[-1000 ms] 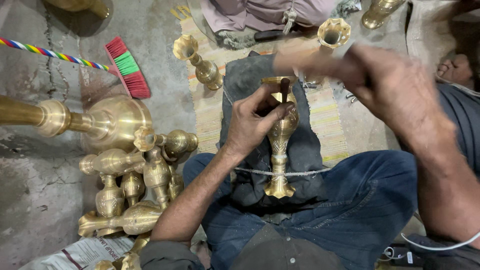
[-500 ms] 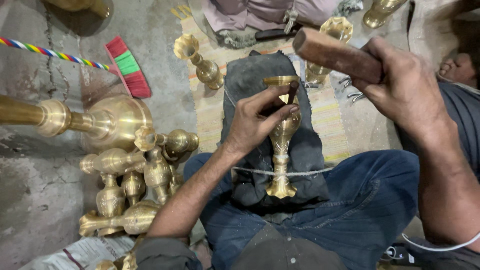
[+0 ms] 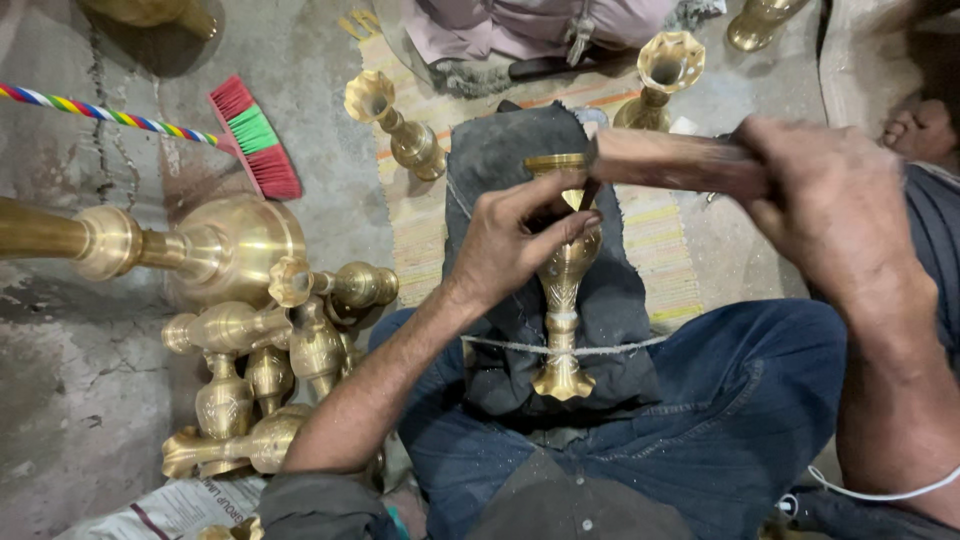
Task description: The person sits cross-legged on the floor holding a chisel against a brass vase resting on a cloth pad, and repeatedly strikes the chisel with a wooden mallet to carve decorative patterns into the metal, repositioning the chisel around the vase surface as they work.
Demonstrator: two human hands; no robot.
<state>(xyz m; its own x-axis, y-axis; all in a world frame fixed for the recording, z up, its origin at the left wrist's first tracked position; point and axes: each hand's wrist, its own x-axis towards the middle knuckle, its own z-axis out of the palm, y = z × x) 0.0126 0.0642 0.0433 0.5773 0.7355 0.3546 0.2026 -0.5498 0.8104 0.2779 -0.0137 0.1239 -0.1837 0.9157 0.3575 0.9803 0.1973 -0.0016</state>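
The floor [image 3: 90, 350] is grey, cracked concrete, and a heap of brass vases [image 3: 260, 370] lies on it at the left, beside a large brass vessel [image 3: 215, 245] on its side. A red-and-green brush [image 3: 255, 135] with a rainbow-striped handle lies above them. To the right a striped woven mat [image 3: 660, 245] covers the floor, with a fluted brass vase [image 3: 395, 125] lying on it and another brass vase [image 3: 655, 80] standing upright at its far edge.

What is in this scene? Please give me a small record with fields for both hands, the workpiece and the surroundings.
Left hand: holds a thin tool at the brass vase
Right hand: grips a wooden mallet
Vase support: dark cloth, tied with string
Left side: pile of brass pieces, broom
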